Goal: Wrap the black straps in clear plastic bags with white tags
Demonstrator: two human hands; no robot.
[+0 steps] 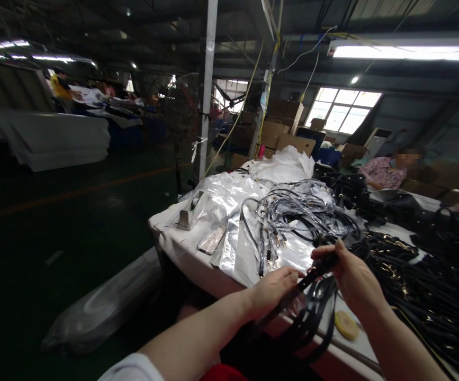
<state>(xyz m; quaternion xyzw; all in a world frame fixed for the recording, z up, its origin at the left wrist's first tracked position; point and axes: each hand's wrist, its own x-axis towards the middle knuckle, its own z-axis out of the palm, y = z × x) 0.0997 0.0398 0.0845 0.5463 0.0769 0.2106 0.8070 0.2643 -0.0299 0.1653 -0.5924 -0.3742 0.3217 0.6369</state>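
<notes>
My left hand (273, 288) and my right hand (350, 275) both grip one black strap (312, 304) just above the near edge of the white-covered table (173, 241). The left hand's fingers close on the strap's lower part. The right hand pinches its upper end a little higher. The strap's loops hang down below my hands. Right behind them lies a heap of straps in clear plastic bags (293, 217).
A large pile of black straps with gold fittings (423, 286) covers the table's right side. A yellow tape roll (346, 324) lies by the near edge, a tape dispenser (186, 216) at the left corner. A plastic-wrapped roll (106, 307) lies on the floor. Another person (388, 169) sits beyond the table.
</notes>
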